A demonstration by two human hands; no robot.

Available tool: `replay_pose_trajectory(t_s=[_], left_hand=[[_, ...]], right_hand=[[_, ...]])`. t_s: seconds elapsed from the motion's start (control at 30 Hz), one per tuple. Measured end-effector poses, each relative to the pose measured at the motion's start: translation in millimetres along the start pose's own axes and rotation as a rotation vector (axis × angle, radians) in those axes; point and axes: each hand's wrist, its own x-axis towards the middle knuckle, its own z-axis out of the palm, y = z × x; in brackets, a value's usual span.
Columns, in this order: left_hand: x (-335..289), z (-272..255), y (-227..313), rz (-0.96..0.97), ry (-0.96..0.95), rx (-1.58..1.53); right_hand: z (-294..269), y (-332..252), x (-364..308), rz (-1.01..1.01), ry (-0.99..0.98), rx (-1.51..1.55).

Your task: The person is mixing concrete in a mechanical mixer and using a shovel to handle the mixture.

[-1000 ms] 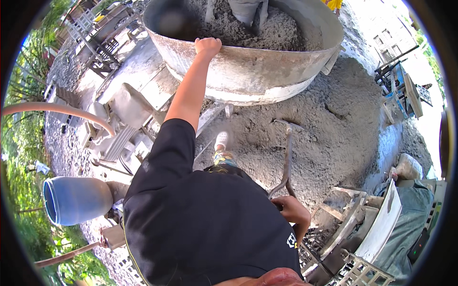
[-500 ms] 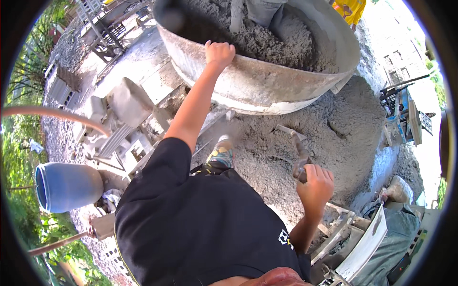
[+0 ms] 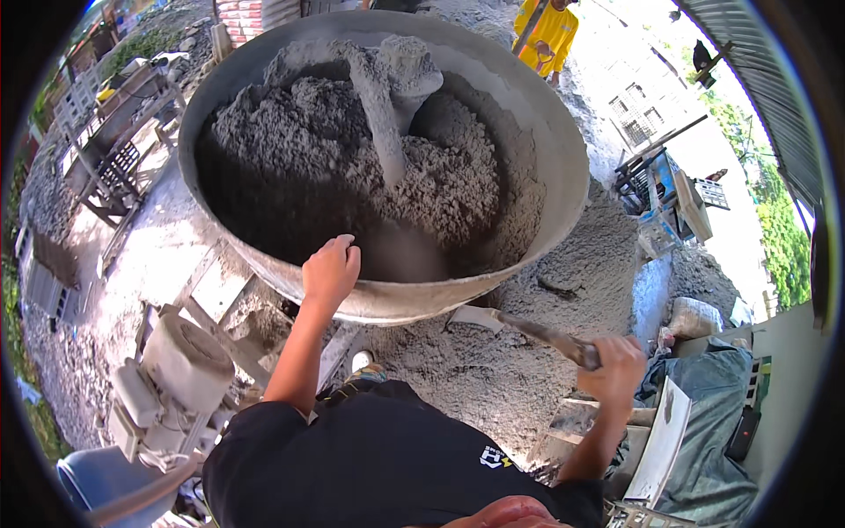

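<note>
A large round mixing pan point(image 3: 264, 255) of pale, cement-crusted metal holds grey mortar point(image 3: 304, 123). Inside it stands a caked central hub point(image 3: 409, 75) with a mixing arm point(image 3: 378, 114) reaching down into the mix. My left hand point(image 3: 332, 271) is closed over the pan's near rim. In my right hand point(image 3: 613, 370) is the handle end of a short hoe point(image 3: 546, 338). The hoe's pale blade lies just outside the pan's near right wall, above the grey sandy heap point(image 3: 440, 361); whether it touches the wall I cannot tell.
A motor-like unit point(image 3: 189, 361) and a blue barrel point(image 3: 114, 484) stand at the lower left. Another person in yellow point(image 3: 547, 40) is beyond the pan. A blue-framed machine point(image 3: 669, 202) stands at right, with a dark tarp point(image 3: 704, 431) and sack point(image 3: 695, 317) nearer.
My view has tilted up, showing more of the pan's inside. My right hand has raised the hoe toward the pan, its handle now lying flatter. The left hand stays on the rim.
</note>
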Motion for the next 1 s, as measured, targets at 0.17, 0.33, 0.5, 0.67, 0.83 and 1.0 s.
replay_pose_trajectory(t_s=[0.17,0.33,0.5,0.67,0.83,1.0], left_hand=[[23.2,-20.4,-13.8,0.087,0.108,-0.364],[29.2,-22.5,-14.9,0.148,0.124,-0.468],[30.4,-24.7,-25.3,0.087,0.056,-0.516],[25.6,-24.8,-32.7,0.084,0.086,-0.435],[29.7,-29.6,-36.1,0.008,-0.067,-0.52],[30.0,-30.9,-38.8,0.074,-0.092,-0.518]], right_hand=[[-53.3,-35.1,59.8,-0.048,-0.06,-0.032],[-42.6,-62.3,81.3,-0.047,-0.041,0.038],[171.6,-59.0,-5.2,-0.016,-0.556,0.217],[215.9,-118.3,7.3,-0.072,-0.783,0.239],[214.1,-121.4,15.4,0.011,-0.591,0.263],[210.2,-132.9,9.0,0.111,-0.633,0.214]])
